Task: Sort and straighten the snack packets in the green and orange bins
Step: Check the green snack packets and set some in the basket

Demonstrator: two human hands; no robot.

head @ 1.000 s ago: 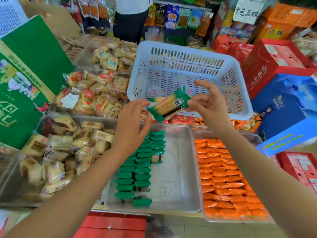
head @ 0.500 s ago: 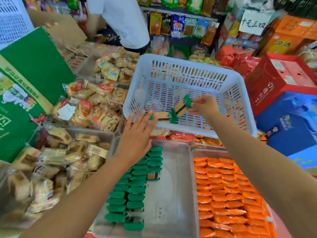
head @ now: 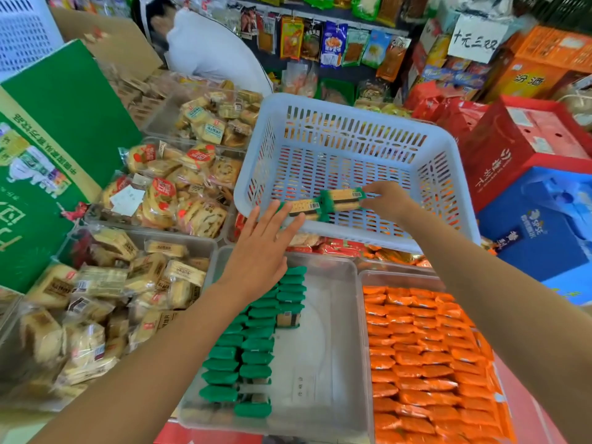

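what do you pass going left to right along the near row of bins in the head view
pale biscuit packets → green packets → bare floor of the green bin → orange packets

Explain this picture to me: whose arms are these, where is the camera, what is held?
No machine here: a person works bare-handed, and the one camera sits on their head, looking forward and down at their own arms. The right hand pinches the end of a green-ended clear biscuit packet inside the pale slotted plastic basket. The left hand, fingers straight, reaches to a second such packet beside it. Below lie a clear plastic tray with rows of green packets and another packed with orange packets.
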